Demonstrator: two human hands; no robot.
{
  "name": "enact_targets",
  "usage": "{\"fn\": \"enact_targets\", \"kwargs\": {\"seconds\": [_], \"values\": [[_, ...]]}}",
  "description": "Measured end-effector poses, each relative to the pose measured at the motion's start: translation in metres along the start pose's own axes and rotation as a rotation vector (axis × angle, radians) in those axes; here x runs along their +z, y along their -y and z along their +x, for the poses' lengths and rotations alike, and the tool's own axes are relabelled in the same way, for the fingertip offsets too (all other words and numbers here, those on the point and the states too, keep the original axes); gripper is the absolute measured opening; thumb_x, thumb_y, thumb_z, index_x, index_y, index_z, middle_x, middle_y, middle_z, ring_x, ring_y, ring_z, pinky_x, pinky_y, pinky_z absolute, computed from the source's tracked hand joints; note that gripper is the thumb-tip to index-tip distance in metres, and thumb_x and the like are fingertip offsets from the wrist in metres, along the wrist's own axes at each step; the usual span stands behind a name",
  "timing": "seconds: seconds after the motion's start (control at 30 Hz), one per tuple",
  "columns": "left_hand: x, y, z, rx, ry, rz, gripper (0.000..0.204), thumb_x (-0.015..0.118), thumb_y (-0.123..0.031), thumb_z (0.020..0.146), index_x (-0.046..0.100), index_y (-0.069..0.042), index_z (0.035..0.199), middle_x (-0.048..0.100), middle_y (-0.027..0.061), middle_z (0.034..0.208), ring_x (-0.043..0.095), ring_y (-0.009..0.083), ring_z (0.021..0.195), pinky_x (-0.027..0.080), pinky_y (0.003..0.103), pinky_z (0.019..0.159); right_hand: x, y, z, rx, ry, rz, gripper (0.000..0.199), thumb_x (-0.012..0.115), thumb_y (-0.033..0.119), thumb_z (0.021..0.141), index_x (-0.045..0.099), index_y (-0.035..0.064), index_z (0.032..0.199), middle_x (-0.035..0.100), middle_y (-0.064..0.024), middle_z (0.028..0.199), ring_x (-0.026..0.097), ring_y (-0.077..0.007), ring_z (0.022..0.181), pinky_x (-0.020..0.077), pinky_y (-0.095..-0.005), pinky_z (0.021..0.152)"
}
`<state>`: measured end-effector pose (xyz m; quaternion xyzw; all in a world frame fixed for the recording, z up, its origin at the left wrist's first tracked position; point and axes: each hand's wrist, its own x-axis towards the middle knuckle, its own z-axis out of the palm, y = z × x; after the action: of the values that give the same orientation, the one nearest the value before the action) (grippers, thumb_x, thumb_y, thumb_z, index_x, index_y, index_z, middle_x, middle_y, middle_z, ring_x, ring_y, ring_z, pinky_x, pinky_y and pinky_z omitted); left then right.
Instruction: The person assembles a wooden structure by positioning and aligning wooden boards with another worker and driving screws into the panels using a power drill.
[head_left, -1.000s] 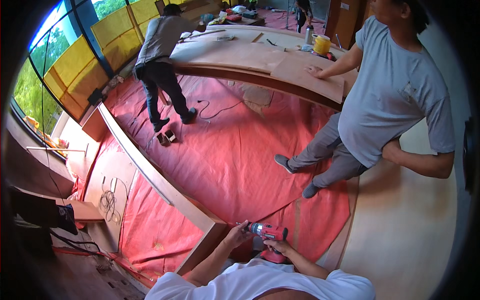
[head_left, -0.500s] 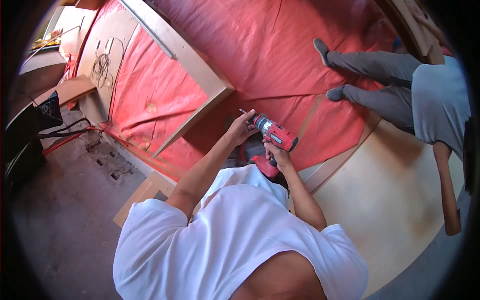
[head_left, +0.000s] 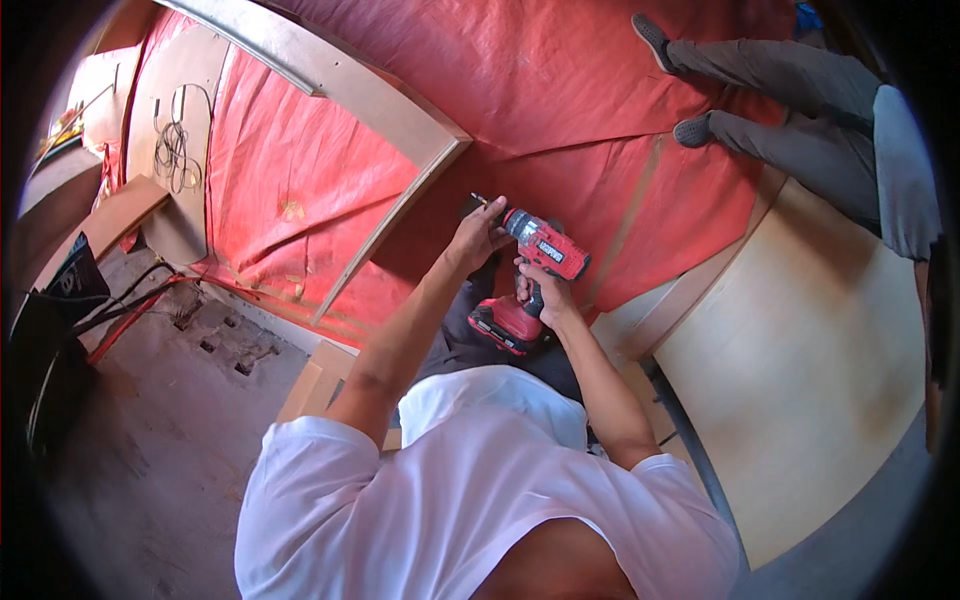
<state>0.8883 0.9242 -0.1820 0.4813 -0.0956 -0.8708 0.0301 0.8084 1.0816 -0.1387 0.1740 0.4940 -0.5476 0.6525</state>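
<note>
A red and black cordless drill [head_left: 560,256] is held out over my lap, its chuck pointing to the upper left. My right hand [head_left: 546,288] is wrapped round its handle. The red battery base [head_left: 506,325] shows below that hand. My left hand [head_left: 476,238] is at the front of the chuck, its fingers closed round the thin drill bit [head_left: 477,198], whose tip sticks out past them. The fingers hide where bit and chuck meet. Just beyond my left hand lies a light wooden panel frame [head_left: 400,215] with a corner.
Red sheeting [head_left: 560,90] covers the floor ahead. At the right stands a large pale board [head_left: 800,370], with another person's grey-trousered legs [head_left: 780,90] beyond it. A coiled cable [head_left: 175,155] lies on a board at the left. Dark cables [head_left: 130,300] cross the concrete floor [head_left: 170,440].
The drill has tilted, so its handle and battery base now show more fully. Both hands keep their hold. My view has shifted, and the other person appears farther toward the upper right.
</note>
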Motion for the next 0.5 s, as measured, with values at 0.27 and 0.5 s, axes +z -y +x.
{"fn": "enact_targets", "kwargs": {"seconds": [0.27, 0.5], "values": [[-0.031, 0.017, 0.048, 0.12, 0.019, 0.152, 0.019, 0.059, -0.026, 0.086, 0.047, -0.011, 0.088, 0.054, 0.004, 0.07, 0.052, 0.0158, 0.05, 0.045, 0.029, 0.047, -0.027, -0.065, 0.076, 0.105, 0.066, 0.436, 0.024, 0.064, 0.017, 0.077, 0.052, 0.0077, 0.095, 0.05, -0.0022, 0.061, 0.049, -0.0137, 0.051, 0.042, -0.0292, 0.052], [-0.092, 0.067, 0.013, 0.368, -0.043, 0.67, 0.028, 0.06, -0.028, 0.085, 0.056, -0.005, 0.1, 0.059, 0.004, 0.078, 0.057, 0.0129, 0.065, 0.049, 0.028, 0.061, -0.046, -0.057, 0.045, 0.102, 0.054, 0.448, 0.028, 0.063, 0.018, 0.077, 0.054, 0.0085, 0.103, 0.048, -0.0006, 0.06, 0.045, -0.0112, 0.049, 0.0402, -0.0268, 0.05]]}}
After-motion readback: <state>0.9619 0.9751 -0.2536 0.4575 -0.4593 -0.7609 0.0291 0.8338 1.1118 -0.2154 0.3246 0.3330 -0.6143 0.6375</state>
